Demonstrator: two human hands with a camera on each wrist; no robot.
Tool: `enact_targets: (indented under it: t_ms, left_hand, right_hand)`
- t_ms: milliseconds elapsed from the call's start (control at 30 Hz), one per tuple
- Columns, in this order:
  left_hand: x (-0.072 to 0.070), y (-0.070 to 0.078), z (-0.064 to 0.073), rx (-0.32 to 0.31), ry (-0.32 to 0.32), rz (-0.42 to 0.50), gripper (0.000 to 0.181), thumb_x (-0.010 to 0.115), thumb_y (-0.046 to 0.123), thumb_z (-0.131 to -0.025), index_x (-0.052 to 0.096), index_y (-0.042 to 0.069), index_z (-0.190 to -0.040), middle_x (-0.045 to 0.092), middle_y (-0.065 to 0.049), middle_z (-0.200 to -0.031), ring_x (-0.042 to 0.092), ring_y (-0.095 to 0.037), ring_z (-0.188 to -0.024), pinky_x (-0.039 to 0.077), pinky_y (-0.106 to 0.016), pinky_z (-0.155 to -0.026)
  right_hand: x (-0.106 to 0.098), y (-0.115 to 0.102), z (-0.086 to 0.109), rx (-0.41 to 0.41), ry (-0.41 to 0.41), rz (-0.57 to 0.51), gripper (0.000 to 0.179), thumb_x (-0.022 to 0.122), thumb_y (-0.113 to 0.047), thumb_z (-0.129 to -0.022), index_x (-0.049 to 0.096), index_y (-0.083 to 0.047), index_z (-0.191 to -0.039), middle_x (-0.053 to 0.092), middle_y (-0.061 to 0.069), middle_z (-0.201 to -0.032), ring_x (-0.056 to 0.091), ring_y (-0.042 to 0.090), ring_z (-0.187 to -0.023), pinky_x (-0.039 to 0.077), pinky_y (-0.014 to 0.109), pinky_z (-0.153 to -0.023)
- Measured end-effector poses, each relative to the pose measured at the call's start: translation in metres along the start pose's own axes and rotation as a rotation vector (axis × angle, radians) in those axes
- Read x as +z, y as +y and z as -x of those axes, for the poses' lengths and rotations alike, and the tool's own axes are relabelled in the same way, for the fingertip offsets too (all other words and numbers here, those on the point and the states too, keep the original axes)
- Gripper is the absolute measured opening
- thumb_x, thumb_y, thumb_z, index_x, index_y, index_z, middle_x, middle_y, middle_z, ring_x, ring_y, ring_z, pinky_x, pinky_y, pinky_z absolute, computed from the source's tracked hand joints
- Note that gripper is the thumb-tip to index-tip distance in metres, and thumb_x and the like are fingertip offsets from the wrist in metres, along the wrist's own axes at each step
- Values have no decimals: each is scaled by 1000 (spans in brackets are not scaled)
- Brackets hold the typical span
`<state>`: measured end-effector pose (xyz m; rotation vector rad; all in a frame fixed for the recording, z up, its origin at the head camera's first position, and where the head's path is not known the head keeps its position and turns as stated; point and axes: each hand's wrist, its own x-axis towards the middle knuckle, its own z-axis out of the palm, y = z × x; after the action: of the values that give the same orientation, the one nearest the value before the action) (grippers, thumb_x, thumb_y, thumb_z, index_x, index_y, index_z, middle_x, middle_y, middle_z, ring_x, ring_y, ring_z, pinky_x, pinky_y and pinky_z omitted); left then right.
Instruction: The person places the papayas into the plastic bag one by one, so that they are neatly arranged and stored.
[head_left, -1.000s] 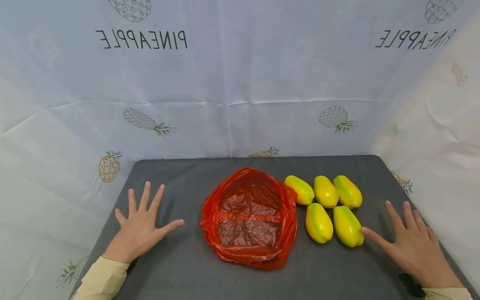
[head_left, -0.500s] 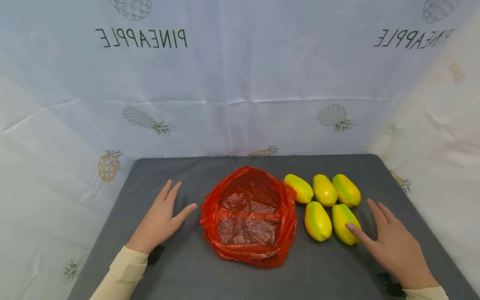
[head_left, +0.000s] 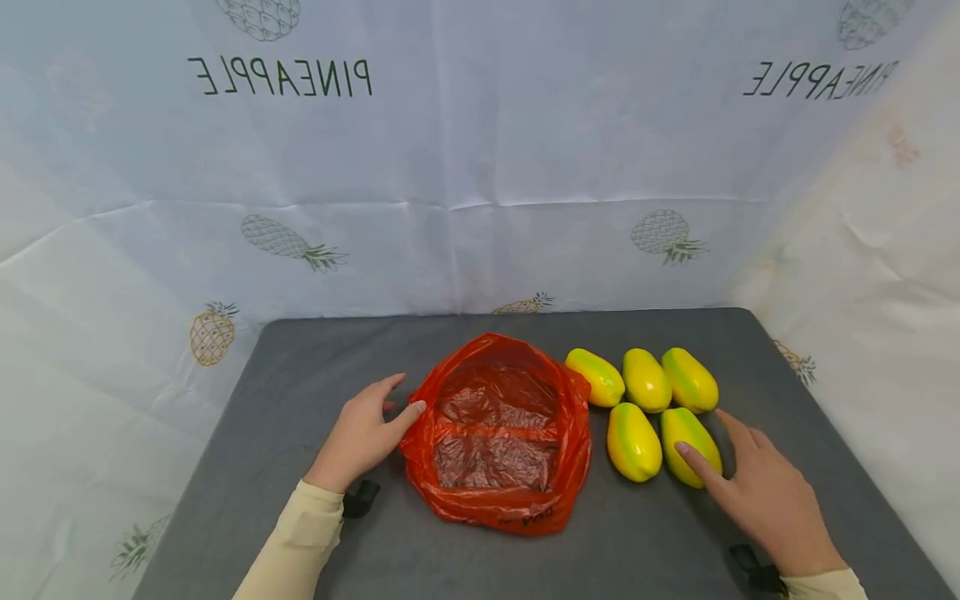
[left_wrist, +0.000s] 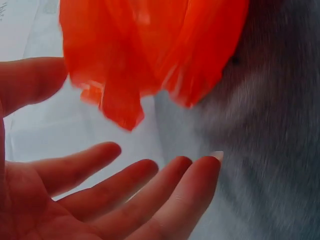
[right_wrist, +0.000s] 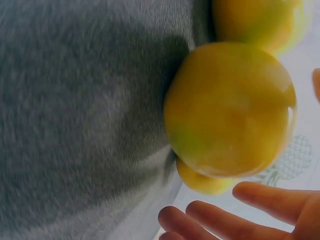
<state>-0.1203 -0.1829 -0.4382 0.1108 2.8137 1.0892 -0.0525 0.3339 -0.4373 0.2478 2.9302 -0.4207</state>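
Note:
An orange-red plastic bag (head_left: 517,510) stands on the grey table with its mouth spread open, showing a bare inside. My left hand (head_left: 362,437) is at the bag's left side, thumb tip overlapping the rim in the head view. In the left wrist view its fingers (left_wrist: 175,200) are spread below the crumpled bag edge (left_wrist: 125,60). Several yellow-green papayas lie right of the bag. Around the front-right papaya (head_left: 692,450) my right hand (head_left: 772,504) is spread, thumb over its near side. The right wrist view shows that papaya (right_wrist: 230,110) between thumb and fingers, not gripped.
Another papaya (head_left: 634,443) sits left of the front-right one. Three more papayas form a row behind, the leftmost papaya (head_left: 596,377) against the bag. White pineapple-print cloth (head_left: 465,167) hangs behind the grey tabletop (head_left: 322,350) and at both sides.
My left hand has moved right from the table's left side to the bag's left edge, fingers less spread. My right hand has moved left to the front-right papaya. Bag and papayas stay in place.

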Motion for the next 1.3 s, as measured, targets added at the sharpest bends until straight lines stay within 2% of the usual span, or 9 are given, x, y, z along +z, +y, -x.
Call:
enact_targets:
  t_ms: [233,400,700,1033,1300]
  left_hand:
    - [14,5,-3,-30,-22,72,69,71,47,-103,53,11,-159,62,-12,-156,72,-33,-126,65,-48,-93]
    - [20,4,-2,-34,-9,73,65,71,44,-104,55,10,-157,68,-13,-149,74,-33,-123,65,-47,-92]
    - [21,5,-4,-33,28,55,59,70,40,-105,59,9,-154,74,-14,-138,76,-30,-115,65,-48,-91]
    - [21,1,-5,-54,50,23,54,68,36,-106,61,7,-151,75,-16,-135,76,-33,-115,64,-53,-96]
    - [21,2,-5,-46,76,-14,53,69,35,-105,64,6,-148,77,-16,-129,77,-31,-109,64,-52,-93]
  right_hand:
    - [7,0,2,-11,28,-14,110,46,-81,-101,37,11,-160,48,48,-147,59,64,-118,53,68,-78]
    - [9,-1,3,-15,41,-17,108,46,-80,-101,39,10,-159,50,47,-146,60,63,-118,53,68,-79]
    - [10,-3,2,-6,34,-8,109,46,-82,-100,40,10,-159,49,46,-149,58,65,-122,52,71,-83]
    - [13,-10,3,-33,78,-37,101,51,-75,-102,45,11,-155,57,42,-144,65,59,-115,54,69,-85]
    - [15,-11,5,-46,94,-63,98,54,-73,-102,48,10,-153,62,39,-141,68,55,-113,56,67,-86]
